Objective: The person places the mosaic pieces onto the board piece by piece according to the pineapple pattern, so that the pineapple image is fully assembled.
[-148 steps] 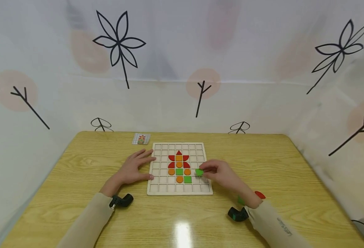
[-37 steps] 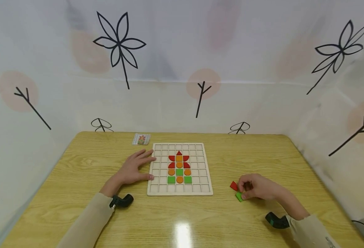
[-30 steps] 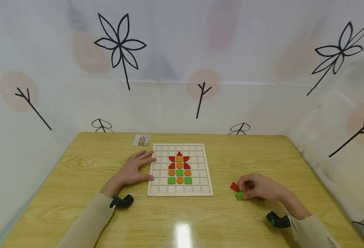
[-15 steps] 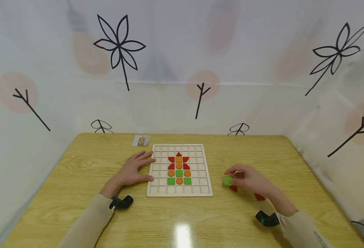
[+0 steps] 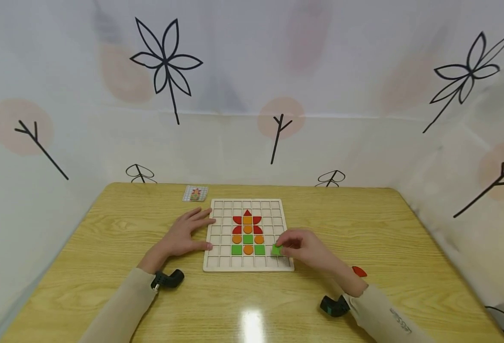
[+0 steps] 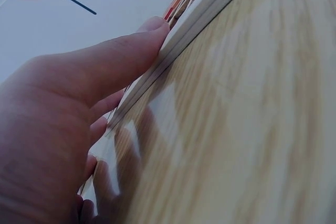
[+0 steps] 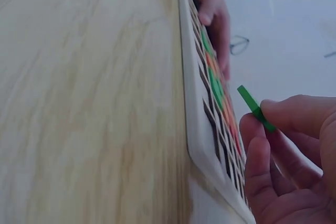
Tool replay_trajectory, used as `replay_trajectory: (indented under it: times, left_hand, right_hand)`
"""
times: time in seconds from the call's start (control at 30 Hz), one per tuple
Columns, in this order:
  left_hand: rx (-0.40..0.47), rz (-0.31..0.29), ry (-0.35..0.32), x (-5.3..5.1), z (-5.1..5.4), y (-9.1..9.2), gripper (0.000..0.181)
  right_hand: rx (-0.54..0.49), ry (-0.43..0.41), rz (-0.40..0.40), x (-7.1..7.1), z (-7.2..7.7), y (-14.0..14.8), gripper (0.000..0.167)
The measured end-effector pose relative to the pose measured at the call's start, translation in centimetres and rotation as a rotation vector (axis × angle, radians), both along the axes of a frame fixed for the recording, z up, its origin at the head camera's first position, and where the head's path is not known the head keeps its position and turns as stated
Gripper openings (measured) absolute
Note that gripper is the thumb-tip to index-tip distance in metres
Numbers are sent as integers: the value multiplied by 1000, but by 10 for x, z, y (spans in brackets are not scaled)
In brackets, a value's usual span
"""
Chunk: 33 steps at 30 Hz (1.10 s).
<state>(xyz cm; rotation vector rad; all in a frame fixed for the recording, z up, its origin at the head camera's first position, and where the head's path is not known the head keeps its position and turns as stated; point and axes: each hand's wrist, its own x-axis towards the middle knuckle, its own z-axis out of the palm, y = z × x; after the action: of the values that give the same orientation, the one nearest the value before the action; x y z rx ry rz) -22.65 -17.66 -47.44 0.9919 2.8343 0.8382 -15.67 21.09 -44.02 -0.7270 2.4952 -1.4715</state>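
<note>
A pale wooden grid board [image 5: 226,261] lies mid-table, bearing red, orange and green pieces set in its squares. My right hand [image 5: 307,248] pinches a green square tile [image 5: 276,250] between thumb and fingers, over the board's right side. The right wrist view shows that green tile [image 7: 255,108] edge-on, apart from the grid. My left hand [image 5: 185,234] lies spread at the board's left edge, fingertips and thumb touching the rim. Close up in the left wrist view, the straight thumb [image 6: 126,59] presses against the board's side.
Behind the board, to the left, lies a small card [image 5: 195,193] printed with a similar pattern on a grid. A loose red piece [image 5: 359,271] rests on the wooden table [image 5: 149,305] beside my right forearm. A patterned cloth [image 5: 217,143] hangs beyond the table's back edge.
A green square was set on the board's lower left of the pattern. My right hand then picked another green square off the table and carried it left over the board. My left hand stayed put.
</note>
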Motion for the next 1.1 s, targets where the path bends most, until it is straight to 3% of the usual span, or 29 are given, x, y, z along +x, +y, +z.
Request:
replay_trajectory:
  times: [0.3,0.67,1.1]
  left_hand:
    - [6,-3,3,-1,0,0,77]
    - [25,-5,1,0,2,1,76]
    - [23,-7,0,1,2,1,75]
  right_hand:
    - [13,18,50,0,-9,-36,14]
    - [141,160,161,-1,-10,-56,12]
    - [170,116,185,-4,-7,-60,14]
